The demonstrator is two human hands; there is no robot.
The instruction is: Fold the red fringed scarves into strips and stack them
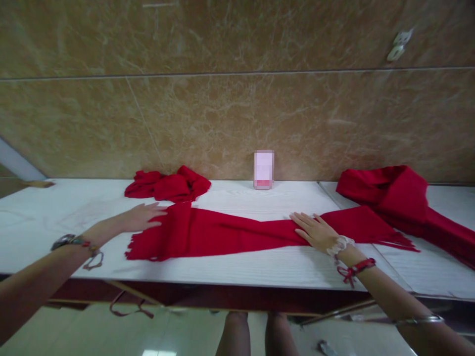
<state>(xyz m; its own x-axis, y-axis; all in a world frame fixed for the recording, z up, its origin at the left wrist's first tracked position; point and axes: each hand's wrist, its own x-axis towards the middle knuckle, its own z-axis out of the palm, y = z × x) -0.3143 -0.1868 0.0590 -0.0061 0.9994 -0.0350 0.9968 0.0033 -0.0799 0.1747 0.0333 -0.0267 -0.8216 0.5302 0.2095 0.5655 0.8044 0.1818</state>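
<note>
A long red scarf [230, 232] with fringed ends lies stretched flat across the white table [67, 217]. My left hand [143, 216] rests open, fingers flat, on the scarf's left end near its upper edge. My right hand [315, 230] lies open and flat on the scarf right of the middle, fingers pointing left. Both hands press on the cloth without gripping it.
A crumpled red scarf [166, 186] sits at the back left by the wall. Another red scarf [397, 198] lies bunched at the right, trailing off the frame. A small pink card [263, 169] leans against the marble wall. My knees show below the table's front edge.
</note>
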